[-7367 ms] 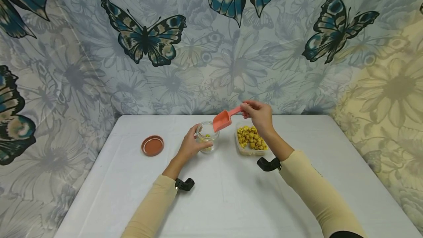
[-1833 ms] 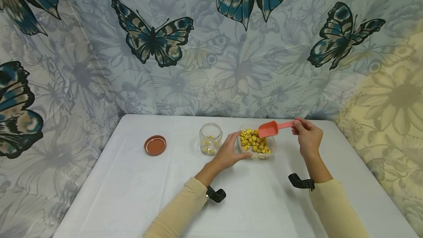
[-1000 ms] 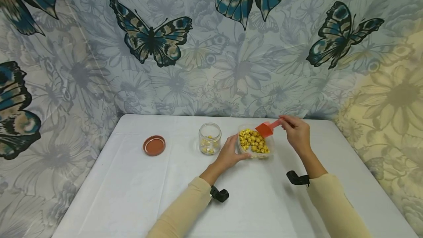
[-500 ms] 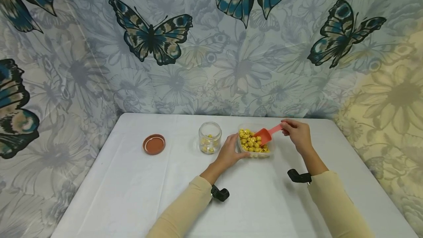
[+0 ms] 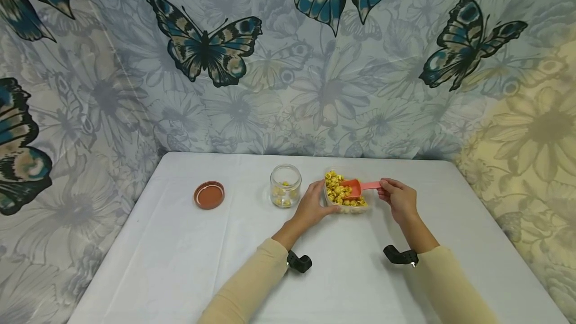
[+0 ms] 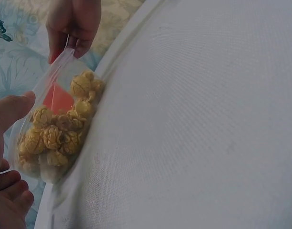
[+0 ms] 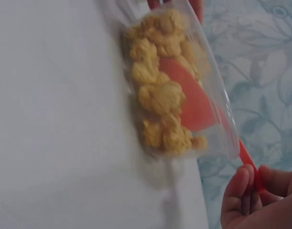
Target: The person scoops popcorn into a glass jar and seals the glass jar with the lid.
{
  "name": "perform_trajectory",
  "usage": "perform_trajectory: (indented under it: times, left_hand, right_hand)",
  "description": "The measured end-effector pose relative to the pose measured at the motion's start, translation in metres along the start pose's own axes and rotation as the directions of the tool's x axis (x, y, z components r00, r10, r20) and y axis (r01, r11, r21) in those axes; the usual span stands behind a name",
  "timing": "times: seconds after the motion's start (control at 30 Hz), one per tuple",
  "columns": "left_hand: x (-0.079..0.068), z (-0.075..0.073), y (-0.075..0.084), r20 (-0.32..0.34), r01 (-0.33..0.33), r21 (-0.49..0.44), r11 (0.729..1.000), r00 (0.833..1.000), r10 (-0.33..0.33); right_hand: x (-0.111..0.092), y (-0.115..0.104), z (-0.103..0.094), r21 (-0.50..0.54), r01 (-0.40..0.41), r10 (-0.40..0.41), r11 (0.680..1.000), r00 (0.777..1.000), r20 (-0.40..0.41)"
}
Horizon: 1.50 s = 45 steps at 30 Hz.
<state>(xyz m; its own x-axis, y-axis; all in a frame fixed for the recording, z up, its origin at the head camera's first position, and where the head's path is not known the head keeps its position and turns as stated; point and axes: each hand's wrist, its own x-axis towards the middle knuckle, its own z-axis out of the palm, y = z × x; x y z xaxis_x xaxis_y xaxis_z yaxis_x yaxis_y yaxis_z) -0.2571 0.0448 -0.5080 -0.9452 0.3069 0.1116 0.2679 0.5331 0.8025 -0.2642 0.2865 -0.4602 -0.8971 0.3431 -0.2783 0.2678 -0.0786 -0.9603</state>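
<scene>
In the head view, a clear plastic container [image 5: 353,211] of yellow caramel popcorn [image 5: 334,186] stands right of the table's middle. My left hand [image 5: 309,210] holds its left side, the thumb at the front and the fingers along the left wall. My right hand [image 5: 400,201] pinches the handle of a coral-red scoop [image 5: 355,189], whose bowl is down among the popcorn. Through the clear wall in the right wrist view, the scoop's bowl [image 7: 188,95] shows tilted against the pieces. Left of the container, a lidless glass jar [image 5: 286,186] holds a few popcorn pieces.
A reddish-brown round lid [image 5: 209,195] lies on the white-covered table [image 5: 171,254], left of the jar. Behind the table hangs a butterfly-patterned cloth [image 5: 315,104], close to its back edge.
Earlier the left hand held the jar while the scoop tipped over it. Both hands then moved right; the left took hold of the container, and the scoop went down into the popcorn.
</scene>
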Motion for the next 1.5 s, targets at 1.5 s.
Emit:
perform_trajectory:
  times: [1.5]
  left_hand:
    - [-0.001, 0.001, -0.001, -0.009, 0.005, 0.013, 1.000, 1.000, -0.005]
  right_hand:
    - [-0.002, -0.001, -0.007, 0.246, -0.201, 0.210, 0.948, 0.978, -0.011]
